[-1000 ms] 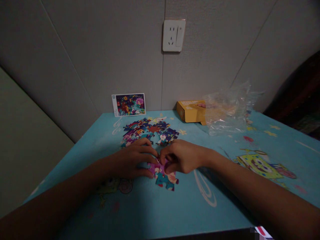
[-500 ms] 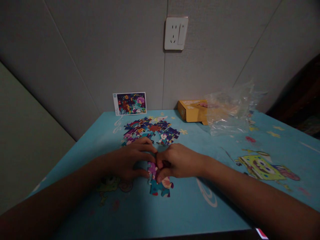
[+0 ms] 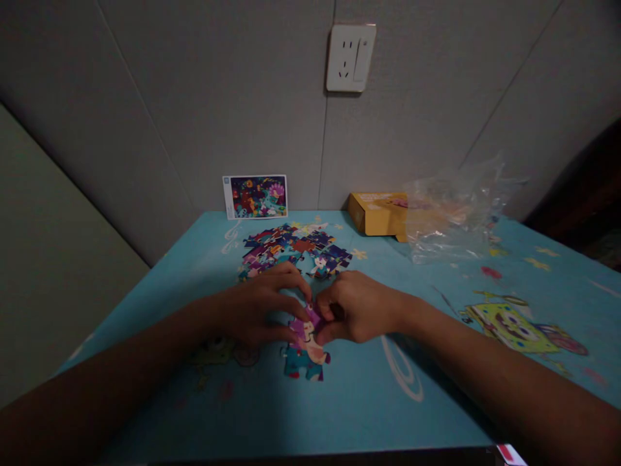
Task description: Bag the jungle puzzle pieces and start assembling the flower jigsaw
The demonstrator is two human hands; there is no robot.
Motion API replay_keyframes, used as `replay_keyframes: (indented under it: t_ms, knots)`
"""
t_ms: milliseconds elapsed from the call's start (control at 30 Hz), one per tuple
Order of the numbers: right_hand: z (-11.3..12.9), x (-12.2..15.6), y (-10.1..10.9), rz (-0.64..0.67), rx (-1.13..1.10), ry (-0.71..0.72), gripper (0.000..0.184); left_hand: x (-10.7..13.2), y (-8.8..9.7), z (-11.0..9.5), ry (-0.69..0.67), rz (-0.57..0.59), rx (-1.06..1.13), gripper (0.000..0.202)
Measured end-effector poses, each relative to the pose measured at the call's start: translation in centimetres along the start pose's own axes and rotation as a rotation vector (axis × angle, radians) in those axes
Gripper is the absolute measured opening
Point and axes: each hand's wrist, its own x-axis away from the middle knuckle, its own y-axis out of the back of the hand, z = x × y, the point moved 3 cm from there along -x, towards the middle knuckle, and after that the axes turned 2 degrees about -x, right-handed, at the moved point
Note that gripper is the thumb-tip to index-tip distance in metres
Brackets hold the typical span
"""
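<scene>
A small joined section of jigsaw puzzle [image 3: 305,362], purple, pink and teal, lies on the blue tabletop in front of me. My left hand [image 3: 272,305] curves over its left side, thumb and fingertips holding its edge and upper part. From the right, my right hand [image 3: 356,307] pinches at the purple puzzle piece [image 3: 313,315] at the section's upper end, with its fingers curled in. Part of that piece is hidden under the fingers. Beyond both hands lies a larger group of dark, colourful puzzle pieces [image 3: 303,246], partly covered by my left hand.
A picture card [image 3: 257,197] of the puzzle scene leans against the wall at the back. Right of it lie a yellow box [image 3: 381,217] and a crumpled clear plastic bag [image 3: 446,226]. A socket plate [image 3: 350,58] is on the wall. Cartoon figures decorate the tabletop [image 3: 354,414].
The right hand's fingers have drawn back slightly to the upper right, uncovering more of the puzzle section. The left fingertips now lie further over the section. The view has shifted slightly.
</scene>
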Motion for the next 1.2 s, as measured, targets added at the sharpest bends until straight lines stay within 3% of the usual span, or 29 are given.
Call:
replay_keyframes:
  t_ms: [200, 1200]
  knots:
    - [-0.36, -0.39, -0.29, 0.031, -0.080, -0.049, 0.031, -0.34, 0.13, -0.61, 0.005, 0.018, 0.037, 0.007]
    - [-0.62, -0.66, -0.23, 0.044, -0.157, -0.049, 0.029, -0.27, -0.18, -0.43, -0.005, 0.017, 0.089, 0.005]
